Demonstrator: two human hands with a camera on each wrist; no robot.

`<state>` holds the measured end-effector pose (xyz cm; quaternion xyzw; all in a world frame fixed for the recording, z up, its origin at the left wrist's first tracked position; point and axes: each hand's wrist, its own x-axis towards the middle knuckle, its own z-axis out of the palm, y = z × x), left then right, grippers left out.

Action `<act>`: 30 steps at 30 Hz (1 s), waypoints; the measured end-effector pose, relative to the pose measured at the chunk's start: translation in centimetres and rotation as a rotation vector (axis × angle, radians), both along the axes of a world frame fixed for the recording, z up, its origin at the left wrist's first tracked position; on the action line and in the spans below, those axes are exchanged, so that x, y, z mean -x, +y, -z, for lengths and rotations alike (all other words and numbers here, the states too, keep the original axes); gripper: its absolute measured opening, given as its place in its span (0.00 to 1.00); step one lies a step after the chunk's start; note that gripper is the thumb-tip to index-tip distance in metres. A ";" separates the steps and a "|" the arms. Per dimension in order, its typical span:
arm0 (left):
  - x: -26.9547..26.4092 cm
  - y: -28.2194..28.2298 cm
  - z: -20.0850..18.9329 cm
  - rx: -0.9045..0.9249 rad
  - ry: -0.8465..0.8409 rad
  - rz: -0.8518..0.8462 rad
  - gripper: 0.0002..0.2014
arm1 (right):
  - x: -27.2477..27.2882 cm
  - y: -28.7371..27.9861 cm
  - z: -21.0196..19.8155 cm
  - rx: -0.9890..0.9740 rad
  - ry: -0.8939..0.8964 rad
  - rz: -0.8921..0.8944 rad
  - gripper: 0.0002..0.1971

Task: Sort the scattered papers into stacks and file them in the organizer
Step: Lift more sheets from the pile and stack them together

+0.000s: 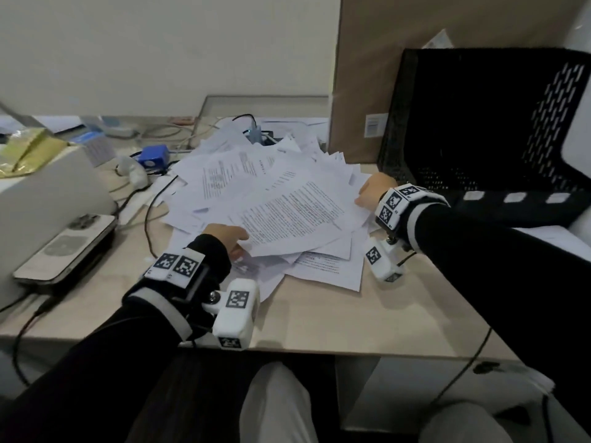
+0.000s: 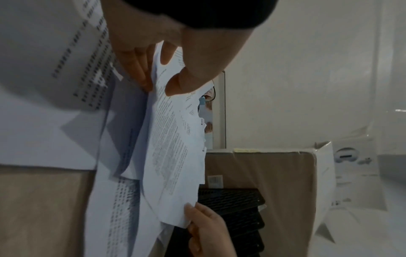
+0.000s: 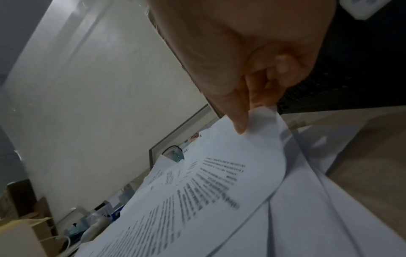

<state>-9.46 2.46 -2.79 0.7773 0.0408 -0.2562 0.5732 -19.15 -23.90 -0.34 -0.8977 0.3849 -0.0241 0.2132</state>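
A loose heap of printed white papers (image 1: 265,193) covers the middle of the desk. My left hand (image 1: 228,239) pinches the near-left edge of several top sheets (image 2: 173,147), thumb above and fingers beneath. My right hand (image 1: 372,193) pinches the far-right corner of the same sheets (image 3: 259,121) between thumb and fingers. The sheets are lifted a little off the heap between both hands. The black mesh organizer (image 1: 486,129) stands at the right rear, just behind my right hand.
A brown cardboard box (image 1: 358,75) stands behind the organizer. A phone (image 1: 67,247) lies on a white box at the left. Cables, a blue device (image 1: 153,156) and small clutter sit at the back left. Bare desk (image 1: 319,314) runs along the front edge.
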 end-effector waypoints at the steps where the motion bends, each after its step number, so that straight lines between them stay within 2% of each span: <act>1: -0.3 -0.1 -0.2 0.049 -0.001 -0.018 0.02 | -0.2 -0.5 0.2 -0.021 -0.002 -0.004 0.12; 2: -0.5 -0.2 -0.4 0.130 -0.002 -0.041 0.01 | -0.1 -0.5 0.0 -0.052 -0.004 -0.010 0.09; 4: -0.8 -0.2 -1.2 0.350 0.033 -0.135 0.06 | 0.6 -0.2 -0.7 -0.121 -0.058 0.003 0.03; 6: -0.9 0.0 -2.0 0.561 0.066 -0.252 0.13 | 1.3 -0.3 -1.1 -0.201 -0.212 0.064 0.14; 8: -0.7 0.0 -2.6 0.618 0.081 -0.335 0.20 | 2.2 0.2 -1.5 -0.351 -0.405 0.164 0.15; 10: 0.0 -0.3 -2.9 0.582 0.081 -0.342 0.19 | 3.0 1.5 -1.9 -0.506 -0.597 0.223 0.15; 13: 2.1 -1.8 -2.9 0.523 0.110 -0.129 0.13 | 3.5 3.8 -2.4 -0.657 -0.748 0.220 0.11; 15: 3.7 -3.0 -3.2 0.461 0.172 0.103 0.19 | 3.6 5.7 -2.7 -0.719 -0.805 0.203 0.09; 17: 4.7 -4.0 -3.4 0.447 0.248 0.249 0.29 | 3.9 7.4 -2.7 -0.758 -0.817 0.173 0.07; 19: 4.8 -4.8 -3.4 0.525 0.285 0.272 0.32 | 4.4 9.0 -2.6 -0.826 -0.780 0.105 0.07; 21: 4.3 -5.5 -3.1 0.642 0.279 0.221 0.26 | 5.2 10.2 -2.3 -0.893 -0.700 0.035 0.08; 22: 3.9 -5.7 -2.9 0.664 0.258 0.159 0.18 | 5.6 10.6 -2.1 -0.919 -0.639 -0.010 0.07; 24: 2.6 -5.5 -2.5 0.512 0.146 0.049 0.06 | 6.4 10.9 -1.8 -0.881 -0.476 -0.129 0.04; 26: 1.0 -4.7 -2.1 0.330 0.034 0.026 0.08 | 6.7 10.2 -1.9 -0.743 -0.370 -0.182 0.05; 30: -1.5 -2.0 -1.7 0.108 -0.071 0.028 0.16 | 4.7 6.8 -2.0 -0.440 -0.419 -0.073 0.07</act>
